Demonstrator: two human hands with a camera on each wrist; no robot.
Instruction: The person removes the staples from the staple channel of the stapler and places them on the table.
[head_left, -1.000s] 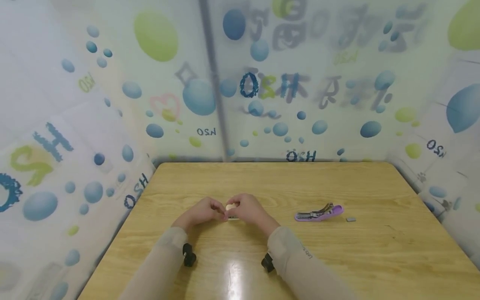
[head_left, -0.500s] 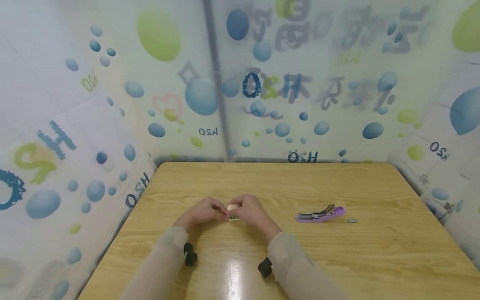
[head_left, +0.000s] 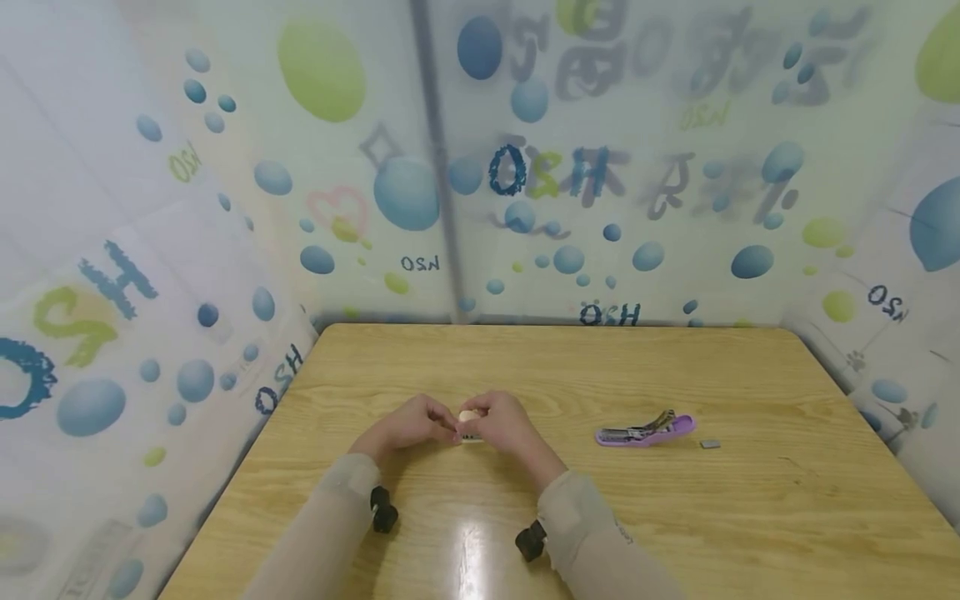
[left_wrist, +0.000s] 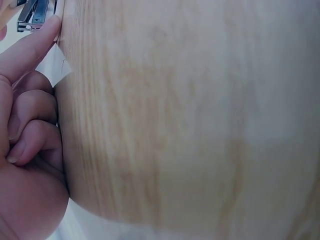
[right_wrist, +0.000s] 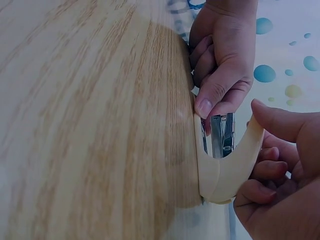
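A cream stapler [right_wrist: 220, 175] with its metal magazine [right_wrist: 220, 135] exposed stands between my hands on the table. In the right wrist view its upper cover is raised away from the base. My left hand [head_left: 414, 421] pinches the end of the base with thumb and index finger, its other fingers curled. With thumb and fingers my right hand [head_left: 506, 422] grips the cream cover from the other side. Only the stapler's metal end [left_wrist: 36, 16] shows in the left wrist view. Much of the stapler is hidden by the hands in the head view.
To the right on the wooden table [head_left: 675, 533] lies a purple stapler [head_left: 647, 432], its upper part raised. A small grey strip of staples [head_left: 710, 444] lies beside it. Patterned walls [head_left: 562, 167] stand behind the table and at both sides.
Both hands keep their hold on the cream stapler almost unmoved. The whole head view has shifted slightly, so everything appears a little further right.
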